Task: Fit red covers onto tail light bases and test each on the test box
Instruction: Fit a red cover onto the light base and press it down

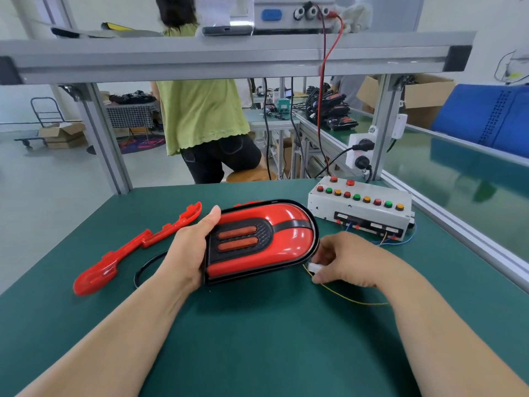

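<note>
- Right hand – fingers curled, pinching the white connector just beside the lamp's right end. A thin yellow wire trails from it across the bench toward the right edge.
- Left hand – gripping the left end of the tail light, thumb over the top edge. The unit sits mid-bench, red cover seated in the black base.
- Handling, my read: hollow plastic shell, so light and stiff. The glossy red dome looks slippery, so hold by the black rim or the ends, not the crown.
- The wire looks fragile; pull on the plug body, never the lead.
- Loose black ring lies just left of the left wrist.
- Spare red cover lies toward the left edge, untouched.
- Test box is at the far right corner, with its sockets facing the lamp. Short reach for the plug.
</note>
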The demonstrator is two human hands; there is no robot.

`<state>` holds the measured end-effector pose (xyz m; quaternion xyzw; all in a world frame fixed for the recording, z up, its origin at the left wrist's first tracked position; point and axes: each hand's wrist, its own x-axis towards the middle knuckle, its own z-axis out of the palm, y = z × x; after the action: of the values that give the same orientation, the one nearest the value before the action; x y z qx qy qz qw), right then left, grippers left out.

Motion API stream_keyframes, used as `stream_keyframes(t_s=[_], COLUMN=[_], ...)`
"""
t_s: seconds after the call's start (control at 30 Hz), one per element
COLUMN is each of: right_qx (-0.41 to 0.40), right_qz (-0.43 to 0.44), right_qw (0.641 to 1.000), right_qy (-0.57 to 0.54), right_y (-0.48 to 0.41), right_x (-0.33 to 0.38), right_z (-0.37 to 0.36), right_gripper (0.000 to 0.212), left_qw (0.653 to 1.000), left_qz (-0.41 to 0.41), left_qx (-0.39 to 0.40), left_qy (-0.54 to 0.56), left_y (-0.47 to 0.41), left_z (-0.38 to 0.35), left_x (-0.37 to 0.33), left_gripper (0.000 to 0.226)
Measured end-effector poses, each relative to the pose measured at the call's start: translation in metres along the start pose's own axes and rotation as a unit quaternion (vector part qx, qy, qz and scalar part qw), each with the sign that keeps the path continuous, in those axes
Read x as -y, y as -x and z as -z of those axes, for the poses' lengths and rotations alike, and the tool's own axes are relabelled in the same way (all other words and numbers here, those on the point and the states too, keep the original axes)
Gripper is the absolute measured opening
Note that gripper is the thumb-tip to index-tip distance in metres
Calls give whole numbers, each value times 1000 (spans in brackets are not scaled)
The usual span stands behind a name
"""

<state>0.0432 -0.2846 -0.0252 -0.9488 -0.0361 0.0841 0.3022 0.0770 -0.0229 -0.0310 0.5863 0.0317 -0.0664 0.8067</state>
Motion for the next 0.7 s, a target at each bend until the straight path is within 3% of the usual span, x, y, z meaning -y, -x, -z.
stream_keyframes(t_s=[0.3, 0.43, 0.57, 0.7], right_qx=[-224, -297, -309, -295], right_qz=[-30, -23, -2, 32], right_qw=[974, 955, 951, 955], right_qy=[24, 9, -8, -7], right_y=[-12, -13, -12, -13], right_x=[-5, -9, -6, -2], right_z=[-6, -4, -5, -8], right_gripper=[6, 16, 12, 15], left_qw=[993, 984, 967, 946], left_qz=[48, 65, 71, 7], left_qx=[85, 101, 103, 61], left_qy=[-71, -132, -223, -318], left_y=[4, 9, 12, 9], left_z=[1, -5, -9, -10], left_x=[-3, -3, -1, 2], left_gripper=[38, 50, 48, 67])
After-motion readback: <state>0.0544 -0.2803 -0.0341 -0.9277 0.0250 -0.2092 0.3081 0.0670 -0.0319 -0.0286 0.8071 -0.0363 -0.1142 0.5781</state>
